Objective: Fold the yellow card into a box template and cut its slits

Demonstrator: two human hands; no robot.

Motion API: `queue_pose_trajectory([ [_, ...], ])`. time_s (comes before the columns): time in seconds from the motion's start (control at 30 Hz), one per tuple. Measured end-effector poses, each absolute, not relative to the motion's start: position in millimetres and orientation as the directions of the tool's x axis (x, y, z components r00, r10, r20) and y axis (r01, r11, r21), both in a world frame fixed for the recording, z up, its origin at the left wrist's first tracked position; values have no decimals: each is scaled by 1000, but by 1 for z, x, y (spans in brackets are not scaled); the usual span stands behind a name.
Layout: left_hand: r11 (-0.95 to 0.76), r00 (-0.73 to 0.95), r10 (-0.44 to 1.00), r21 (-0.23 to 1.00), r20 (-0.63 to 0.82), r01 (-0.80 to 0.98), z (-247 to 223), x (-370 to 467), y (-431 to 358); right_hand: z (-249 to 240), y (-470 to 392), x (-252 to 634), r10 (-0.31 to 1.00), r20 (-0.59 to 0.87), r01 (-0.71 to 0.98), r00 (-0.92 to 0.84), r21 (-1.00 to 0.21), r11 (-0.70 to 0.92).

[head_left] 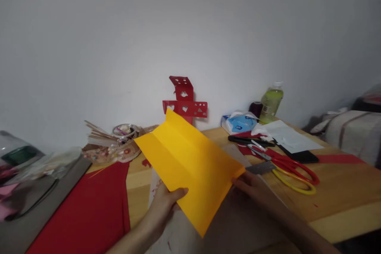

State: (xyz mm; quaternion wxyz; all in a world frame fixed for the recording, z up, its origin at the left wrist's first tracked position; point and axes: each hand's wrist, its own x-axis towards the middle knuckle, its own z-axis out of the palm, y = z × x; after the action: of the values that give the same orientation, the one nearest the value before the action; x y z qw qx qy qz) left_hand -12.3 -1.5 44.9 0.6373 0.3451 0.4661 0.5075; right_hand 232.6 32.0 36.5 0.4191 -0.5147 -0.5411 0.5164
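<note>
A creased yellow sheet [193,162] is held up over the middle of the table, tilted, with fold lines running along it. My left hand [166,202] grips its lower left edge, thumb on top and the fingers hidden beneath. At the right corner my right hand [250,184] pinches the sheet's edge. Behind the sheet, a red paper cutout [184,107] with heart and other shaped holes stands against the wall. Under the sheet lies a pale board [184,230], partly covered.
Red-handled scissors [297,166] and yellow-handled scissors [293,184] lie right, near white paper [291,137], a tissue pack [241,122] and a green bottle [272,103]. Red sheets [89,206] and a decorated basket [110,152] with sticks are left on the wooden table [333,202].
</note>
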Motion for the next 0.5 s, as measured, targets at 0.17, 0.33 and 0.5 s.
queue_pose_trajectory([
  [0.17, 340, 83, 940, 896, -331, -286, 30, -17, -3, 36, 36, 266, 988, 17, 395, -151, -916, 76],
  [0.33, 440, 62, 898, 880, -436, -182, 40, -12, -10, 29, 61, 327, 977, 209, 675, -42, -715, 182],
  [0.5, 501, 291, 798, 849, -528, 168, 48, -12, -25, 15, 80, 359, 909, 339, 812, -241, -442, 380],
])
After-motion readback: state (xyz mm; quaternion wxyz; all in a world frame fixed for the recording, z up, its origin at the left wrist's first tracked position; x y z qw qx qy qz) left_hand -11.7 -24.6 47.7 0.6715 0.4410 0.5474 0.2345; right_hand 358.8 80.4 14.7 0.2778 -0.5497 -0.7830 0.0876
